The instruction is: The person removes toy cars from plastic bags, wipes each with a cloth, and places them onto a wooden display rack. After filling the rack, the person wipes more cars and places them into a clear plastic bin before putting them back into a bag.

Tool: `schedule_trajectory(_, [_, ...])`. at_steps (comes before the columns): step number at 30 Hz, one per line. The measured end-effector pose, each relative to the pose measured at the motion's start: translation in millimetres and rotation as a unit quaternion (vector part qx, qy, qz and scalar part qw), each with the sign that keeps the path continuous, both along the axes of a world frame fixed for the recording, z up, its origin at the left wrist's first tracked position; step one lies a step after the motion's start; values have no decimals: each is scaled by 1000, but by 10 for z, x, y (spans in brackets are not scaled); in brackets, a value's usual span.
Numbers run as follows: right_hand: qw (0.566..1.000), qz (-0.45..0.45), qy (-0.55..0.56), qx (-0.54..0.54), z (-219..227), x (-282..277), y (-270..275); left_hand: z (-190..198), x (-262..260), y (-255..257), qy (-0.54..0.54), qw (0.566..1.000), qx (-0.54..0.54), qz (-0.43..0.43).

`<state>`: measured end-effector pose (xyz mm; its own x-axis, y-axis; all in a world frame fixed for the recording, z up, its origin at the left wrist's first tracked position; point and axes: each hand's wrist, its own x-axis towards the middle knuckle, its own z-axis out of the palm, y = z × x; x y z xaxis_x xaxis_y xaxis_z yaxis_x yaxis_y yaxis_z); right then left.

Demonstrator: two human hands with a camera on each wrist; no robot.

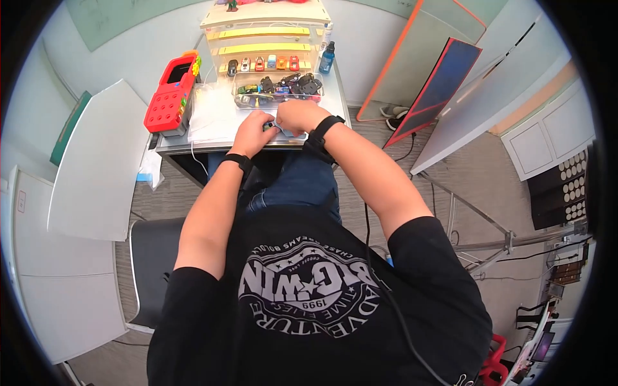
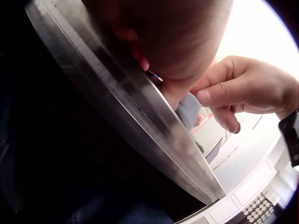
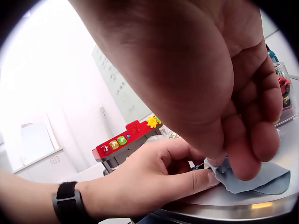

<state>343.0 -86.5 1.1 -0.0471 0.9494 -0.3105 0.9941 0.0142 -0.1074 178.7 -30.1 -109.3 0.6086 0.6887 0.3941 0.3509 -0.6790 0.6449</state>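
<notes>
Close to the table's front edge, my left hand (image 1: 252,134) grips a small toy car (image 1: 269,125), mostly hidden by the fingers. Only a dark and blue bit of it shows in the right wrist view, between thumb and forefinger. My right hand (image 1: 300,116) pinches a grey-blue cloth (image 3: 261,179) right up against the car. The cloth's loose end drapes over the metal tabletop, to the right of the left thumb. In the left wrist view the right hand's thumb and forefinger hold the cloth (image 2: 188,111).
Just beyond my hands stands a clear bin (image 1: 241,101) of toy vehicles. Several toy cars (image 1: 259,64) line a shelf behind it. A red toy toolbox (image 1: 168,106) sits at left beside crumpled white plastic (image 1: 212,109). A blue bottle (image 1: 327,58) stands back right.
</notes>
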Motion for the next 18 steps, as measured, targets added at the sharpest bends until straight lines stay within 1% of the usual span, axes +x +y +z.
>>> schedule_trajectory(1, [999,18,1,-29,20,3,31,1,5,-8,-7,1000,-9,-2])
schedule_trajectory(2, [999,21,-1,-28,-9,7,61,7,-9,-5,-13,1000,-18,-4])
schedule_trajectory(4, [999,10,38,-26,-61,58,63,10,-19,10,-18,1000,5,-3])
schedule_trajectory(5, [999,5,39,1,-84,75,9,-22,-12,-5,-23,999,22,-4])
schedule_trajectory(6, [999,2,40,-6,-126,74,-13,-69,-14,-1,-22,1000,14,-6])
schedule_trajectory(8, [999,-16,40,-1,-133,47,-49,-75,0,47,-22,998,58,-17])
schedule_trajectory(10, [999,-25,32,-12,-151,26,-71,-73,-15,1,-4,999,43,-2])
schedule_trajectory(12, [998,-4,59,17,-120,81,-156,-46,-12,5,-25,999,34,-10])
schedule_trajectory(13, [994,-20,105,9,-157,147,-189,-27,-15,5,-15,999,32,-10])
schedule_trajectory(14, [988,-7,119,100,-294,209,-244,-23,-13,1,-19,1000,6,-4])
schedule_trajectory(16, [950,54,174,254,-691,343,-280,-21,-10,9,-21,1000,-1,0])
schedule_trajectory(17, [940,59,165,292,-699,346,-324,16,-12,1,-8,1000,-21,3])
schedule_trajectory(18, [925,47,180,332,-737,318,-381,26,-14,-8,-11,1000,-20,4])
